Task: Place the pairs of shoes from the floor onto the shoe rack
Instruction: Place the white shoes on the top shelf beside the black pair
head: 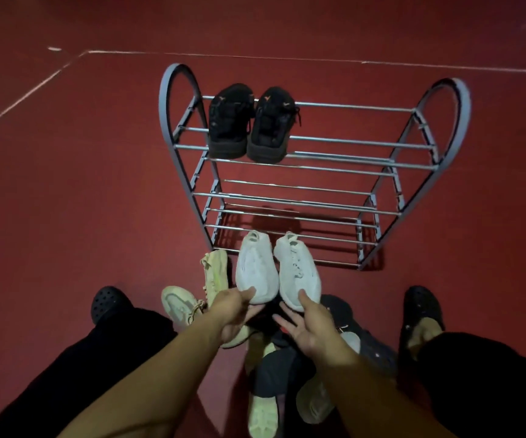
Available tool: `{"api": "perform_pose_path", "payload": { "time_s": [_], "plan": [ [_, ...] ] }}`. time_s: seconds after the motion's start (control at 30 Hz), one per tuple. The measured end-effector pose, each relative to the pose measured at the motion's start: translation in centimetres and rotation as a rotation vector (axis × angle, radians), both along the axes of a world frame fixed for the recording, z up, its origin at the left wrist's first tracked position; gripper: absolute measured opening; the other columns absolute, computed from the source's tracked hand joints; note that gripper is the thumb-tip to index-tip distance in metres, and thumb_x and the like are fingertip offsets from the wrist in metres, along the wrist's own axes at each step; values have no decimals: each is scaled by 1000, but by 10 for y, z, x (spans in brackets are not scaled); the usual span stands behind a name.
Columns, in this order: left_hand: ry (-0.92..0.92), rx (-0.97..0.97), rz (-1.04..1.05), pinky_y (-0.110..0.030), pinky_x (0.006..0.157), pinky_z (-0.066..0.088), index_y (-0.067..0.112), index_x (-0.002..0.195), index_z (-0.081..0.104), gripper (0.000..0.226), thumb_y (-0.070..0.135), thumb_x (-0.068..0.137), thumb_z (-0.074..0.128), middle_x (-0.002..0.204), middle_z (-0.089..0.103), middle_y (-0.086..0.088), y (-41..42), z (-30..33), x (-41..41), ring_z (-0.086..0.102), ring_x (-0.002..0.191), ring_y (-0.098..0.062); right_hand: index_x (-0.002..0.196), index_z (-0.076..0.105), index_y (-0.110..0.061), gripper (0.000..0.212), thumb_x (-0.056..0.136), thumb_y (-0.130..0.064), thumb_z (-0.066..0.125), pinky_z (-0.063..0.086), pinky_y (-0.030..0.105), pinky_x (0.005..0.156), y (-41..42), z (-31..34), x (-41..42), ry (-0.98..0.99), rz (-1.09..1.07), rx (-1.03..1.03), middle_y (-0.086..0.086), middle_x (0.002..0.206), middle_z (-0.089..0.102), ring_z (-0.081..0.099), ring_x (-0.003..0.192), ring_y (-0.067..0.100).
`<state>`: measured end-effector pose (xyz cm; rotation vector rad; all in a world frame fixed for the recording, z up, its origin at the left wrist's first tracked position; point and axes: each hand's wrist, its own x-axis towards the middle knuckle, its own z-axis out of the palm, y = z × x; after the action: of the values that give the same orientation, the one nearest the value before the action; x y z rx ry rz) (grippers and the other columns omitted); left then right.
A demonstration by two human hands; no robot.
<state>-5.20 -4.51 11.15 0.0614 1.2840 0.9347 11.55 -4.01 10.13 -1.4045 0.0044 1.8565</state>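
Observation:
A grey metal shoe rack (315, 139) with several tiers of bars stands on the red floor ahead of me. A pair of black shoes (250, 123) rests on the left of its top tier. My left hand (234, 314) grips the heel of one white sneaker (255, 268). My right hand (310, 324) grips the heel of the other white sneaker (298, 270). Both sneakers are held side by side, toes towards the rack, in front of its lowest tier.
A heap of shoes lies on the floor under my hands: pale yellow-green sneakers (214, 273), a dark shoe (347, 324) and light ones (263, 415) nearer me. My feet in black clogs (110, 303) stand either side. White lines cross the red floor.

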Motion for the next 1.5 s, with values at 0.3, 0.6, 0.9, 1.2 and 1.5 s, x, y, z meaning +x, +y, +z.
{"api": "perform_pose_path", "payload": {
  "time_s": [0.3, 0.6, 0.9, 1.2, 1.5],
  "plan": [
    [107, 82, -214, -38, 79, 62, -9, 121, 58, 29, -4, 93, 62, 105, 68, -27, 8, 52, 20, 76, 72, -23, 130, 54, -9, 33, 98, -16, 60, 62, 37, 70, -19, 43, 34, -124, -58, 220, 18, 113, 71, 75, 92, 32],
    [217, 250, -288, -39, 78, 62, -5, 105, 61, 15, -2, 91, 65, 100, 75, -21, -8, 141, 36, 76, 79, -25, 125, 56, -8, 27, 99, -15, 54, 62, 41, 65, -28, 128, 54, -222, -193, 385, 19, 108, 71, 74, 84, 35],
    [180, 419, -223, -35, 71, 62, -1, 122, 51, 41, 0, 87, 72, 109, 73, -22, -7, 206, 58, 75, 94, -32, 124, 52, -10, 28, 97, -16, 56, 61, 40, 61, -14, 189, 67, -325, -306, 590, 13, 112, 67, 75, 77, 28],
    [183, 515, -42, -32, 63, 63, 4, 124, 46, 39, 1, 92, 67, 110, 69, -19, 60, 231, 88, 75, 79, -25, 121, 59, -14, 29, 94, -22, 66, 58, 35, 77, 70, 219, 91, -280, -213, 661, 7, 115, 70, 70, 100, 24],
    [230, 506, 18, -31, 66, 63, 6, 127, 49, 39, 3, 92, 68, 107, 67, -17, 174, 209, 108, 73, 81, -22, 132, 59, -5, 41, 91, -6, 67, 54, 31, 89, 182, 193, 115, -241, -166, 614, 10, 122, 69, 68, 105, 21]
  ]
}}
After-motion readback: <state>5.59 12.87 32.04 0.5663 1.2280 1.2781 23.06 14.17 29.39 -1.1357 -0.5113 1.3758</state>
